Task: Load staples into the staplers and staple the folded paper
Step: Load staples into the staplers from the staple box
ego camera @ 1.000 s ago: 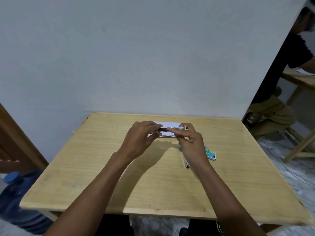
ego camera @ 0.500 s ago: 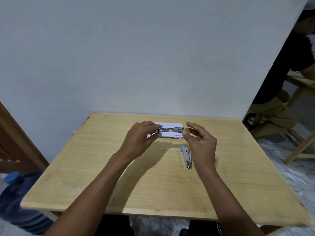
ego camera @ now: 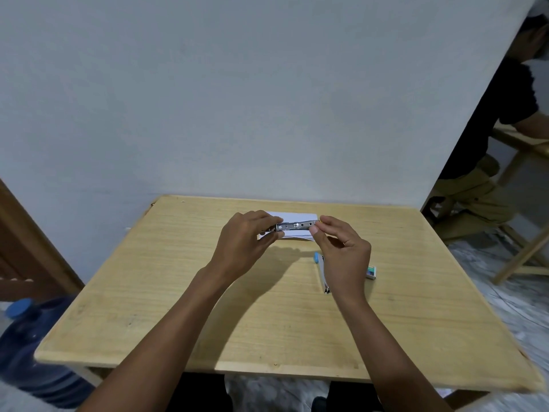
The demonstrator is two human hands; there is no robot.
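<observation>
Closed in since half a second ago: right hand (ego camera: 344, 254) now pinching stapler (ego camera: 295, 225) tip, thumb and forefinger. Left hand (ego camera: 243, 245) pinching opposite end. Stapler between hands, above folded paper (ego camera: 300, 217).

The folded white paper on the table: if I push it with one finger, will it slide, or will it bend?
The folded paper looks thin and light, so it probably slides easily on the smooth wooden table. Being only folded sheets, it likely bends when lifted by one end.

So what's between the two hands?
In the head view, a silver stapler spans the gap: the left hand grips one end, the right hand pinches the other.
</observation>
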